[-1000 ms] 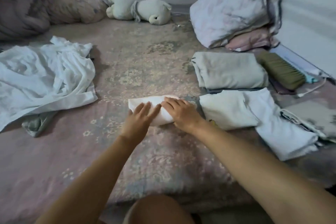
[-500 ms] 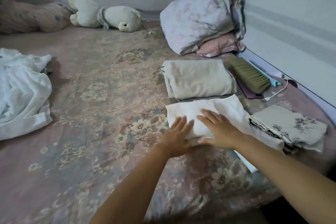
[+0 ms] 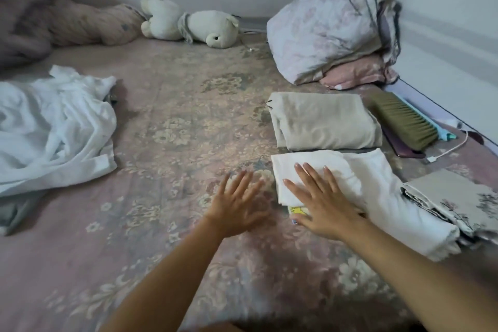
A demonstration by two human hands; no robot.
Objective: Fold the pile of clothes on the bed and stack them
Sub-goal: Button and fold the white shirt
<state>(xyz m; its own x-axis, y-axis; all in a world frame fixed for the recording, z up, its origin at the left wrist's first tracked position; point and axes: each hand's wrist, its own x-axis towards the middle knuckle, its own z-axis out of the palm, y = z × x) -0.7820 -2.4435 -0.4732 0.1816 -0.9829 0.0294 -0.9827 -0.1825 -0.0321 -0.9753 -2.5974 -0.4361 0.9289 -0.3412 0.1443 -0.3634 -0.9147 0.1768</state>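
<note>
A small folded white garment (image 3: 304, 170) lies on top of a larger folded white garment (image 3: 398, 205) at the right of the bed. My right hand (image 3: 323, 202) presses flat on the small one, fingers spread and straight. My left hand (image 3: 238, 205) hovers just left of that stack over the floral bed cover (image 3: 175, 129), fingers spread, holding nothing. A folded beige garment (image 3: 326, 121) lies behind the stack. A folded floral cloth (image 3: 458, 199) lies to its right. An unfolded pile of white clothes (image 3: 51, 129) sits at the left, with a grey piece (image 3: 13, 210) under it.
A green-bristled brush (image 3: 404, 118), a dark phone (image 3: 404, 148) and a white charging cable (image 3: 450, 148) lie by the right wall. Bundled bedding (image 3: 323, 27) and a pink pillow (image 3: 358, 73) sit at the back right. A white plush toy (image 3: 188, 24) and a rolled blanket (image 3: 67, 21) lie along the far wall.
The small folded white garment moved from the middle of the bed onto the white stack at the right. My left hand has come off it and now hovers beside the stack.
</note>
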